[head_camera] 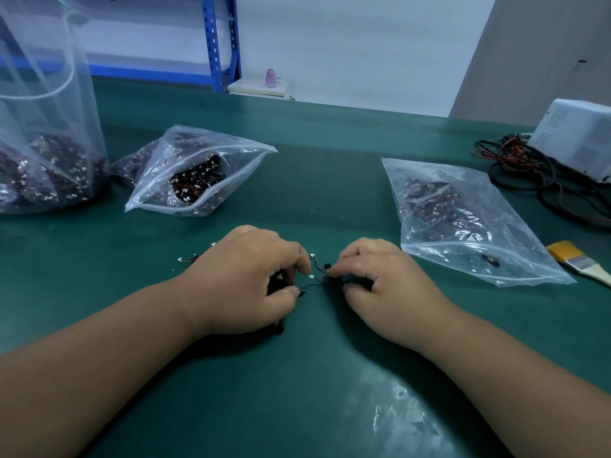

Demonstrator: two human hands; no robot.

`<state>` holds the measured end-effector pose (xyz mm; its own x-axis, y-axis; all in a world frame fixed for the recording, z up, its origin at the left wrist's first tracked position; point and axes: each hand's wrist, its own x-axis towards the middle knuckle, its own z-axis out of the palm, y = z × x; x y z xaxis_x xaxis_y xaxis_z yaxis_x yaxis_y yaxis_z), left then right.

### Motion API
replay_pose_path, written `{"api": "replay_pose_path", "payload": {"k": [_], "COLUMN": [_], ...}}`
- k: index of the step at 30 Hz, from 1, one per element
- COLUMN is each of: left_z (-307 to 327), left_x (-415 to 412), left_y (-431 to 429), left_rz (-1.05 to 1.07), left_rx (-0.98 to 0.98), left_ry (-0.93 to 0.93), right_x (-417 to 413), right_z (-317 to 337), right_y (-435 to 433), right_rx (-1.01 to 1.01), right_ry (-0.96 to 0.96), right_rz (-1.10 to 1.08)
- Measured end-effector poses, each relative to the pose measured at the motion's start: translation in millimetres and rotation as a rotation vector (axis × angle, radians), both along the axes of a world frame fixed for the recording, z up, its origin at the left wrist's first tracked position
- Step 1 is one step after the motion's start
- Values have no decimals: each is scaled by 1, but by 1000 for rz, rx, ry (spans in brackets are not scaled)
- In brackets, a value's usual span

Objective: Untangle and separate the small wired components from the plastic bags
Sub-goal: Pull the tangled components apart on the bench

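Centre frame, on the table [314,180]: left hand [251,279] and right hand [380,279] each keep a grip clamped on tangled wired components [319,269]. Early stage, I'd say; bags [198,173] look mostly full.

Two hands [244,279] [380,282], at least three plastic bags [49,110] [211,150] [463,226] of wired components [198,180], one paintbrush [578,259] and one white box [582,137] on a counter [297,375].

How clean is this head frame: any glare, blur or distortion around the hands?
Head view: soft even light; left hand, right hand and wired components look sharp, with mild shadows beneath; a glare patch on the green mat near the bottom edge; wide-angle bending tilts the blue shelf post.
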<state>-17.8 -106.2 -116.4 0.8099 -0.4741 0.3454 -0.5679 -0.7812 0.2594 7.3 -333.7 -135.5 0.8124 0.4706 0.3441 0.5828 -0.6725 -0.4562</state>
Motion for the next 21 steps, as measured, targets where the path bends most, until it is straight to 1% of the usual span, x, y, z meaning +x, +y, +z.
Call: {"api": "replay_pose_path", "payload": {"k": [1,3,9,15,21], "left_z": [1,2,-1,-2,-3], "left_x": [0,0,3,5,8], "left_y": [1,2,1,-1,-3], "left_rz": [3,11,-2,-46,-55], "left_rx": [9,22,19,-8,-17], "left_ry": [9,15,-2,-90,-87], "right_x": [0,1,3,6,5], "right_z": [0,0,-1,-3,-2], "right_y": [0,0,0,0,2], "right_rx": [-48,-81,-38,23,-44], "right_ry": [-6,-3,-16,44,25], "right_rz": [-5,-15,-35,-132,-137]}}
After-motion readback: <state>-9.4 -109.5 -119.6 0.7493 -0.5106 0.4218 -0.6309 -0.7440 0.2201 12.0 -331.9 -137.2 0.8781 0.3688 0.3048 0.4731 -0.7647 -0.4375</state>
